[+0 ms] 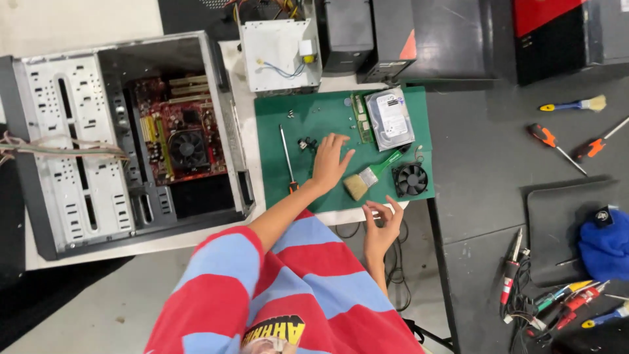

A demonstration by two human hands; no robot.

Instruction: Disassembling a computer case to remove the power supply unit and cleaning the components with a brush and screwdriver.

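On the green mat (275,111), the left hand (329,162) lies flat, fingers spread, holding nothing; the brush (371,176) sits just right of it (handle pointing up-right), nearer than the empty, half-curled right hand (382,226).

Matt green mat (327,111), smooth, rubbery look. Hard drive (389,119) is cased in dull brushed metal under a paper label. Paintbrush (371,176): glossy green plastic handle, pale soft bristles. Small fan (411,179) is moulded in black matt plastic. Screwdriver (287,157) is seen with a shiny steel shaft. Open computer case (85,151) is made of bare perforated sheet metal, dull grey; red glossy circuit board (177,131) inside. Striped sleeve (223,275) is knitted cloth, soft, matt. Blue cloth (604,244) looks fleecy. Grey table (485,151) is matt, lightly scuffed.
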